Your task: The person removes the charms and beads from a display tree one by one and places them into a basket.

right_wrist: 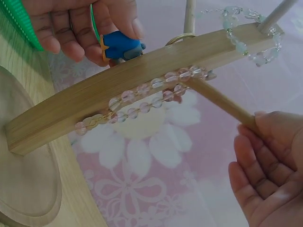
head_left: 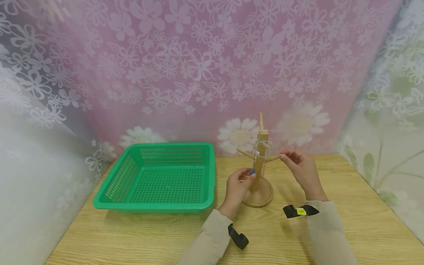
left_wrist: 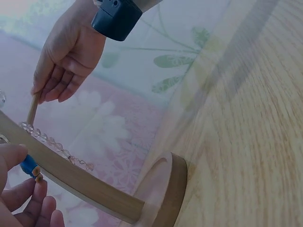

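Note:
A wooden jewelry stand (head_left: 259,176) has a round base and pegs on its post. My left hand (head_left: 236,186) holds a small blue figurine (right_wrist: 122,46) with yellow-orange feet between thumb and fingers, close beside the post. A gold ring (right_wrist: 182,38) shows near the figurine, by a peg; whether they are joined is hard to tell. On the other side, my right hand (head_left: 302,170) pinches the tip of a peg (right_wrist: 222,101). From that peg's root hangs a pink clear-bead bracelet (right_wrist: 142,90). A pale green bead bracelet (right_wrist: 241,47) hangs on a higher peg.
Left of the stand, a green plastic basket (head_left: 213,184) with slotted walls sits on the wooden table (head_left: 139,235). Behind the table hangs a pink floral curtain (head_left: 185,73). Black wrist cameras are strapped on both sleeves.

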`<state>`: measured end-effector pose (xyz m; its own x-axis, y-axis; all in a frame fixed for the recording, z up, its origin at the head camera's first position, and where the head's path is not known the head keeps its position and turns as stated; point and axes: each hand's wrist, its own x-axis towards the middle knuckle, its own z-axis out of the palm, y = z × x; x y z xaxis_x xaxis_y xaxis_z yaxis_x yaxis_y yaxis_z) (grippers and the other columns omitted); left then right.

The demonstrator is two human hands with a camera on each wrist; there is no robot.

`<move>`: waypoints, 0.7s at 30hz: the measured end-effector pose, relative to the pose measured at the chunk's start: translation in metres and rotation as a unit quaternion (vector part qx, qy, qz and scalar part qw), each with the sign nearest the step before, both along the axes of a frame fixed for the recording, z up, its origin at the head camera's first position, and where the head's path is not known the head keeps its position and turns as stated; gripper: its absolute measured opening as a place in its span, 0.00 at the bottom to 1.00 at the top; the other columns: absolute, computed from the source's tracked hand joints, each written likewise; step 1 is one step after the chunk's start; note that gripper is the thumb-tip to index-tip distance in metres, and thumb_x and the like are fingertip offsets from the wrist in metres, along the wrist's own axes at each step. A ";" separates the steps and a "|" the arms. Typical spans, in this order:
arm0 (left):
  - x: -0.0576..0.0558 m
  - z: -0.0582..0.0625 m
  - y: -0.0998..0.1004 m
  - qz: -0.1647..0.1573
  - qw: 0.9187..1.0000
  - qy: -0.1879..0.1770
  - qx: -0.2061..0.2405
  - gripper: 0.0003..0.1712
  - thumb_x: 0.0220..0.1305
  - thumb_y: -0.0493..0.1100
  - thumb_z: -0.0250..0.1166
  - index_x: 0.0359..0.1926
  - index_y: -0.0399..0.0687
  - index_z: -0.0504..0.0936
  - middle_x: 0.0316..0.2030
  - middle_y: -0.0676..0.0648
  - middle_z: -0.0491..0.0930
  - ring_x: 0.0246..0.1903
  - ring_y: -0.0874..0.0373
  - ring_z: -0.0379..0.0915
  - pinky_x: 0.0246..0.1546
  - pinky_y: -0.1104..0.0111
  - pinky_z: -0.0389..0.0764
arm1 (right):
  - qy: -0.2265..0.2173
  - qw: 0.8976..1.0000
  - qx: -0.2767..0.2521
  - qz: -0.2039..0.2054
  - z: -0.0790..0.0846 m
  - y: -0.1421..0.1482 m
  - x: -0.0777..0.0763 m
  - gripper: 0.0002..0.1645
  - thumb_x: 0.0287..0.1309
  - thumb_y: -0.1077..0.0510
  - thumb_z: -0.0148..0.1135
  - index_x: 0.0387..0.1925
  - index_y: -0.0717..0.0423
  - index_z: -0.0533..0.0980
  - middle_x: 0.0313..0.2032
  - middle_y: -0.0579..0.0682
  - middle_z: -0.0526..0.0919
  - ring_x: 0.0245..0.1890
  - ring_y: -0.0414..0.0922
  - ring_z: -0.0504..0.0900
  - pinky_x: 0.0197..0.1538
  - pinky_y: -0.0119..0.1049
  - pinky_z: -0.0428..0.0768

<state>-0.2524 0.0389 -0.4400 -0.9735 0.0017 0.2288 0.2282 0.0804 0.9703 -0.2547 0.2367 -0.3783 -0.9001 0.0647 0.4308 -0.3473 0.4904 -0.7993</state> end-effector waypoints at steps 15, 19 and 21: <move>0.006 0.015 0.000 0.014 0.999 -0.002 0.043 0.15 0.61 0.44 0.65 0.46 0.41 0.82 0.38 0.50 0.80 0.37 0.62 0.73 0.39 0.72 0.77 | -0.030 0.999 -0.009 -0.013 0.003 -0.002 0.001 0.23 0.64 0.48 0.58 0.46 0.66 0.78 0.38 0.39 0.80 0.35 0.32 0.79 0.39 0.19 0.74; 0.009 0.019 -0.002 0.018 0.998 0.004 0.052 0.16 0.60 0.44 0.65 0.46 0.39 0.82 0.39 0.48 0.81 0.37 0.62 0.72 0.41 0.70 0.76 | -0.030 0.999 -0.011 -0.010 0.003 -0.002 0.001 0.23 0.64 0.49 0.58 0.46 0.66 0.78 0.37 0.36 0.78 0.35 0.33 0.79 0.39 0.19 0.74; 0.010 0.021 -0.003 0.016 0.998 0.005 0.057 0.17 0.61 0.44 0.64 0.47 0.38 0.82 0.40 0.47 0.80 0.38 0.61 0.72 0.41 0.69 0.76 | -0.029 0.999 -0.012 -0.008 0.003 -0.001 0.001 0.22 0.64 0.49 0.58 0.45 0.66 0.78 0.37 0.37 0.79 0.35 0.32 0.79 0.39 0.19 0.74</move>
<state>-0.2425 0.0363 -0.4187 -0.9701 -0.0555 0.2364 0.2380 -0.0241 0.9710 -0.2538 0.2353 -0.3752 -0.9227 0.0880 0.3754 -0.2920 0.4765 -0.8293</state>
